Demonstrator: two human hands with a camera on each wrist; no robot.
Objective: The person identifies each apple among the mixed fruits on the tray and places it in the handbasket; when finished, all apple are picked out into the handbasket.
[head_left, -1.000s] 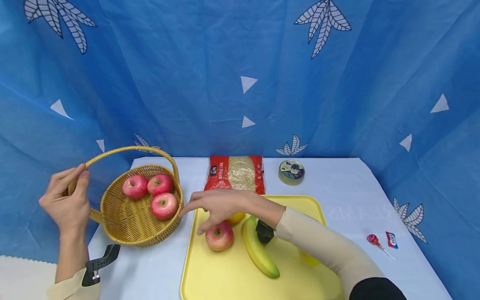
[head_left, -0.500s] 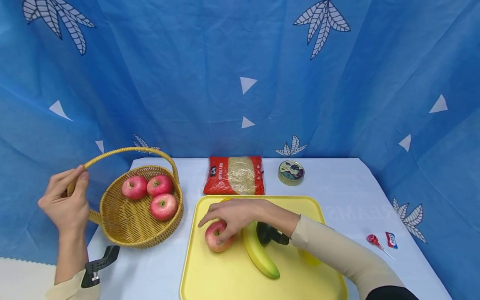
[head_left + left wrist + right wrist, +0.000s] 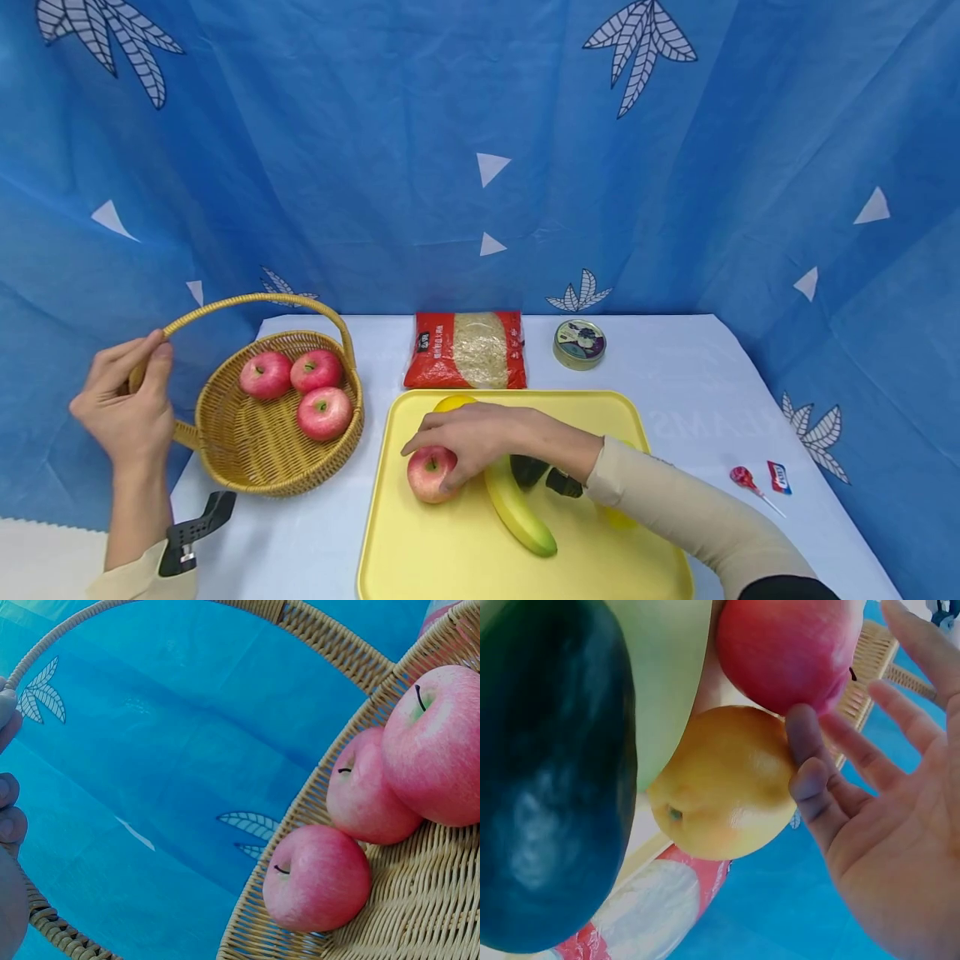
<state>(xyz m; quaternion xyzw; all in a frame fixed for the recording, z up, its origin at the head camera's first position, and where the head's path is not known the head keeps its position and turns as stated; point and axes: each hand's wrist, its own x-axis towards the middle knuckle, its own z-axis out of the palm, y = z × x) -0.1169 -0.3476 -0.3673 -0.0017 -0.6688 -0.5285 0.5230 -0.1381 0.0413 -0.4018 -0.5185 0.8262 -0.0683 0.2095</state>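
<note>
On the left, my left hand (image 3: 127, 400) grips the arched handle (image 3: 255, 298) of a wicker basket (image 3: 262, 450). Three red apples (image 3: 319, 877) lie inside it. My right hand (image 3: 476, 437) is over the yellow tray (image 3: 420, 558), its fingers spread around another red apple (image 3: 430, 477). In the right wrist view the fingers (image 3: 855, 750) are fairly straight, with fingertips right at the apple (image 3: 787, 652) and an orange (image 3: 727, 787). A banana (image 3: 517, 517) and a dark green oblong fruit (image 3: 551, 780) lie beside them, partly hidden by the right arm in the head view.
Behind the tray lie a red food packet (image 3: 467, 350) and a round tin (image 3: 580, 344). A lollipop (image 3: 744, 477) and a small red-and-blue wrapper (image 3: 778, 477) are at the right. Something yellow (image 3: 619, 518) shows under the right sleeve. A blue curtain (image 3: 375, 167) surrounds the table.
My right hand has moved from beside the basket rim back to the right, over the apple on the tray. The left hand keeps its hold on the basket handle.
</note>
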